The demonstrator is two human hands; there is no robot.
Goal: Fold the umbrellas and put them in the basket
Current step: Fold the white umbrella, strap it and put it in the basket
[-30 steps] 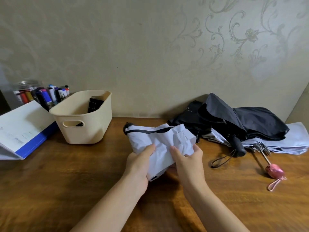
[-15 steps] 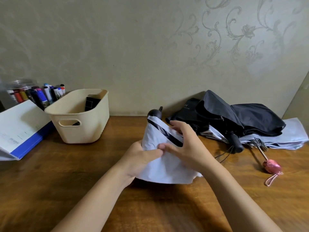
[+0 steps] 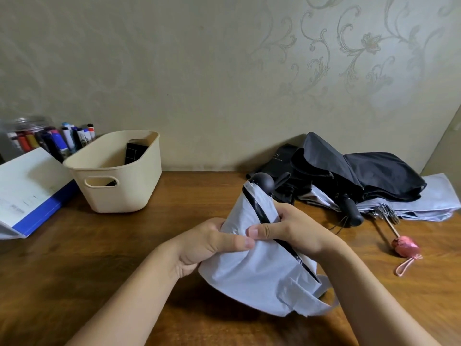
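Tilted up on end since a second ago, when it lay bunched and flat across the worktop [image 3: 74, 258]: the pale umbrella [image 3: 252, 268], black knob now pointing up and away toward the wall, loose canopy skirt flaring at the near end above the wood. Left hand [image 3: 207, 243] closed round the left side of the fabric, thumb pressed across the front; right hand [image 3: 291, 228] clamped on the right side over the black trim band, thumb meeting the left thumb, where half a second back it lay flatter over the top. Judged as pleats being gathered round the shaft, folding under way and not finished: skirt loose, closing strap hanging free at the near right corner. Basket [image 3: 119, 193] well apart to the left rear, standing near the back wall, a dark item already inside, room left within. Bare wood between umbrella and basket, so an open path leftward. To the right rear, black umbrellas [image 3: 369, 173] heaped over a pale one [image 3: 439, 198], pink handle [image 3: 405, 245] near the right forearm; worth minding on any sweep to that side. Folder [image 3: 27, 186] and pen jar [image 3: 32, 138] just beside the basket's left.
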